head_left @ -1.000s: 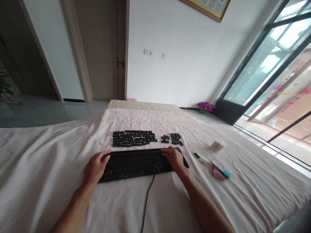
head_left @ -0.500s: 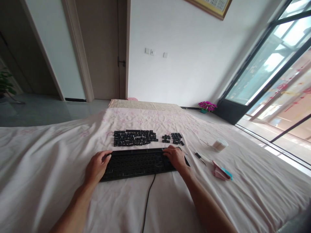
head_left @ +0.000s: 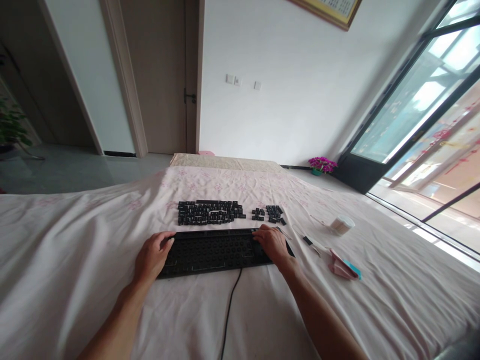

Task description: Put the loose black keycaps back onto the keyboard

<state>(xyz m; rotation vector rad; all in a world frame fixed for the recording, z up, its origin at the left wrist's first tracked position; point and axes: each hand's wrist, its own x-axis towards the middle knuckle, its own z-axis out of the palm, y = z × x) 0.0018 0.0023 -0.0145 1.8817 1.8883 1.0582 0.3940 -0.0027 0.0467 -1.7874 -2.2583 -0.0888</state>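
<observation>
The left hand (head_left: 152, 256) and right hand (head_left: 272, 243) each grip one end of the black keyboard (head_left: 213, 251), with loose keycaps (head_left: 210, 213) lying just behind it.

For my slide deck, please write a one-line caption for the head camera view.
Left hand and right hand rest on the ends of a bare black keyboard; removed keycaps lie in rows behind it on the sheet.

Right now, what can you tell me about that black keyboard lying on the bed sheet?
The flat black plastic keyboard base lies level on the pale pink sheet, long side toward the person. Its keycaps are off, leaving rows of round sockets. A thin black cable runs from its near edge. The left hand grips its left end; the right hand rests on its right end. The removed black keycaps lie in rows just beyond.
</observation>
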